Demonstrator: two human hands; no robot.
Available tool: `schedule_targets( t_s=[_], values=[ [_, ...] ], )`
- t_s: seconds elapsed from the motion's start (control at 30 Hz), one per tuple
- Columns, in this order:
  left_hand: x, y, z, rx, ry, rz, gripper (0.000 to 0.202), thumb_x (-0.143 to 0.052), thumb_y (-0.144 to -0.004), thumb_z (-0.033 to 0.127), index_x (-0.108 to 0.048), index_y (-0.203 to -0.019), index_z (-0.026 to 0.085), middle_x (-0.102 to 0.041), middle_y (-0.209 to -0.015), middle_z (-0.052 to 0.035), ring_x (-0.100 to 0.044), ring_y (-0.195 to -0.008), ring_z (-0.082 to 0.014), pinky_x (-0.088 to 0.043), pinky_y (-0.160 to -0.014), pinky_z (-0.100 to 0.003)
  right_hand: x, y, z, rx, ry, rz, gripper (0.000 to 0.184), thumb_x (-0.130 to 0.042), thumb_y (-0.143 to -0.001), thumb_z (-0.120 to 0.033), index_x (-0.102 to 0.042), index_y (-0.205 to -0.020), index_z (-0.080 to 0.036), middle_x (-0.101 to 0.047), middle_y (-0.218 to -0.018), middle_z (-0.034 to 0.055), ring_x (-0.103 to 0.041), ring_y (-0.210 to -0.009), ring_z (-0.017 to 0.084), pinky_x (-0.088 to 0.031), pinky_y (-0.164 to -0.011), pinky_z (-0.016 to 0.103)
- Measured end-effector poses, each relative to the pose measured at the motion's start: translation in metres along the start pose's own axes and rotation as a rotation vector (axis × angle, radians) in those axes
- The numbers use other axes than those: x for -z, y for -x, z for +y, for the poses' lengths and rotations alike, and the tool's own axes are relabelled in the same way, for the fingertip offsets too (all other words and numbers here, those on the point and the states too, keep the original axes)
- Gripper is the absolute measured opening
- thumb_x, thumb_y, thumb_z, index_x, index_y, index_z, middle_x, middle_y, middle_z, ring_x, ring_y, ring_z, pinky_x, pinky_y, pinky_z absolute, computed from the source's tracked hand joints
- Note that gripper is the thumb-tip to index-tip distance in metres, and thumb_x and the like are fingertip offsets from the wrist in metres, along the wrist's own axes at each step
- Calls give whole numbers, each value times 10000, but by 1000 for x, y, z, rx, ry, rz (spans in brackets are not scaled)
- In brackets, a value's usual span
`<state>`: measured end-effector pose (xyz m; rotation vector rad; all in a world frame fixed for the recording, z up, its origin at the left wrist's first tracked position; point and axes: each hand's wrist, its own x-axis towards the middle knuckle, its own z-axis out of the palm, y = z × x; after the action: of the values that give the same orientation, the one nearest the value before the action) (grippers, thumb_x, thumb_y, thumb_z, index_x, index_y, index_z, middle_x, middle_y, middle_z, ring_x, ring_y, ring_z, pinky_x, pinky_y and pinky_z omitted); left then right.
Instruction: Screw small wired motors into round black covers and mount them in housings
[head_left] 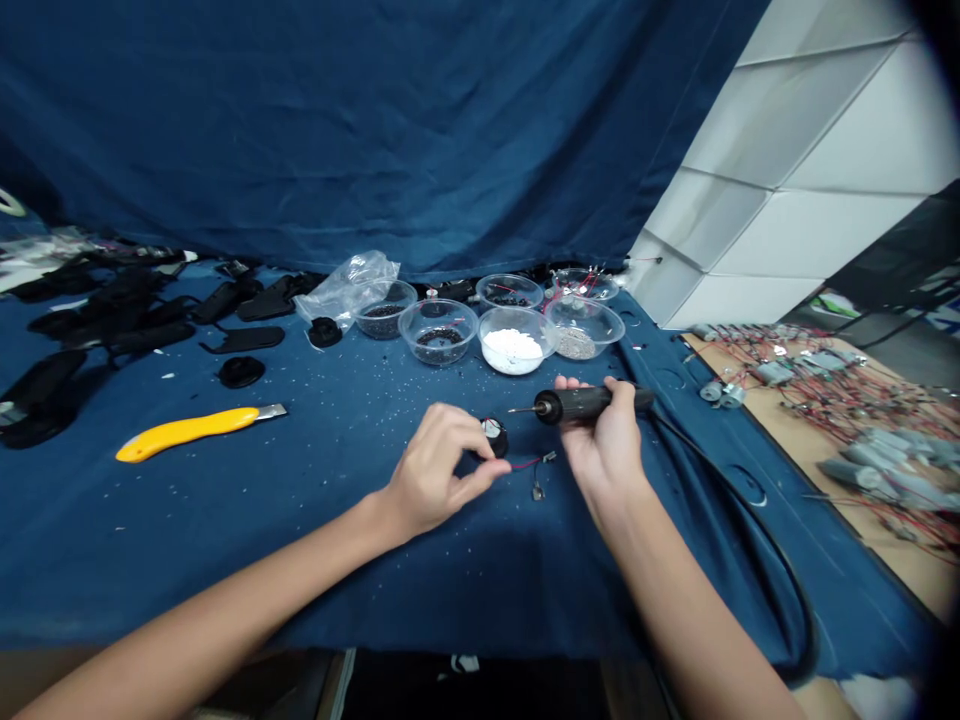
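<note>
My right hand (pixel 609 440) is wrapped around a black corded electric screwdriver (pixel 585 404), held level above the cloth with its thin bit pointing left. My left hand (pixel 442 465) is closed in a pinch, its thumb and forefinger at a thin red wire (pixel 525 464). Small metal terminals (pixel 550 457) hang at the wire's far end, with another one below on a dark wire. Right behind the left fingertips is a small round black housing (pixel 495 434) with a pale piece inside, partly covered by the fingers.
A yellow utility knife (pixel 187 433) lies left on the blue cloth. Clear bowls of white pieces (pixel 512 350), black screws (pixel 439 345) and grey bits (pixel 576 342) stand behind. Black plastic shells (pixel 142 310) are heaped far left. Wired motors (pixel 885 460) cover a board at right; the screwdriver's cable (pixel 750 505) curves between.
</note>
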<state>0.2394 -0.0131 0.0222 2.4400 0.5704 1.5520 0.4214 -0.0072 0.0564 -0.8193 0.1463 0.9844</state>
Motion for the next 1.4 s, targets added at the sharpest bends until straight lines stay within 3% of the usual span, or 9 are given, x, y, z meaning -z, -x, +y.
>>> schedule_targets(
  t_s=[0.1,0.2,0.4,0.47,0.57,0.63,0.77,0.97,1.4],
  values=[
    [2,8,-7,-96,-141,-242,216,-643,-847,182,-561,-1045,152,-625,-1022,-72,-562,-1033,-183,-470,-896,-347,1,-4,-6,12,-9,22,96,-508,-867,-216,-438,-847,-153,-520,-755,-17,-618,-666,84,-623,-712,277],
    [2,7,-13,24,-209,-278,293,-585,-889,190,-531,-1172,137,-592,-1192,-107,-512,-1175,-202,-431,-984,-381,2,-6,-11,30,-11,33,103,-511,-868,-220,-437,-835,-157,-525,-759,-19,-614,-659,76,-624,-711,278],
    [0,5,-24,286,-206,-394,252,-478,-954,261,-526,-1193,196,-626,-1167,-47,-551,-1122,-179,-419,-992,-409,3,-7,-11,36,-1,30,96,-501,-875,-212,-446,-821,-156,-516,-728,-28,-609,-640,75,-628,-705,294],
    [3,8,-26,313,-167,-449,284,-469,-960,270,-495,-1236,212,-609,-1206,-43,-548,-1139,-170,-430,-997,-399,3,-8,-11,45,2,31,91,-504,-871,-207,-449,-824,-153,-514,-721,-29,-610,-637,78,-628,-709,300],
    [10,14,-29,213,-131,-395,322,-515,-935,241,-471,-1248,177,-552,-1257,-93,-522,-1181,-169,-449,-1005,-364,4,-10,-10,57,12,33,91,-506,-866,-209,-449,-826,-151,-513,-712,-30,-609,-628,81,-626,-712,309],
    [15,18,-32,94,-153,-337,279,-561,-906,210,-507,-1173,152,-556,-1183,-109,-544,-1116,-171,-479,-955,-342,5,-12,-9,69,29,25,90,-502,-867,-216,-449,-827,-155,-511,-703,-36,-604,-619,77,-624,-717,313],
    [17,20,-38,-62,-175,-473,175,-564,-903,189,-554,-1075,160,-611,-1015,-62,-556,-995,-168,-485,-884,-336,7,-13,-7,156,96,7,83,-490,-866,-230,-450,-825,-170,-507,-684,-52,-597,-593,80,-622,-708,351],
    [12,15,-45,-132,-212,-577,158,-495,-937,171,-583,-1064,143,-640,-969,-54,-543,-986,-173,-460,-873,-327,7,-14,-4,297,154,-40,80,-507,-839,-239,-450,-828,-183,-481,-662,-66,-596,-551,93,-617,-701,376],
    [8,8,-51,-184,-199,-597,174,-472,-932,138,-613,-1035,133,-631,-942,-75,-529,-953,-184,-480,-877,-333,7,-16,-3,320,182,-28,84,-487,-856,-229,-458,-798,-176,-476,-680,-53,-584,-539,90,-614,-678,373]
  ],
)
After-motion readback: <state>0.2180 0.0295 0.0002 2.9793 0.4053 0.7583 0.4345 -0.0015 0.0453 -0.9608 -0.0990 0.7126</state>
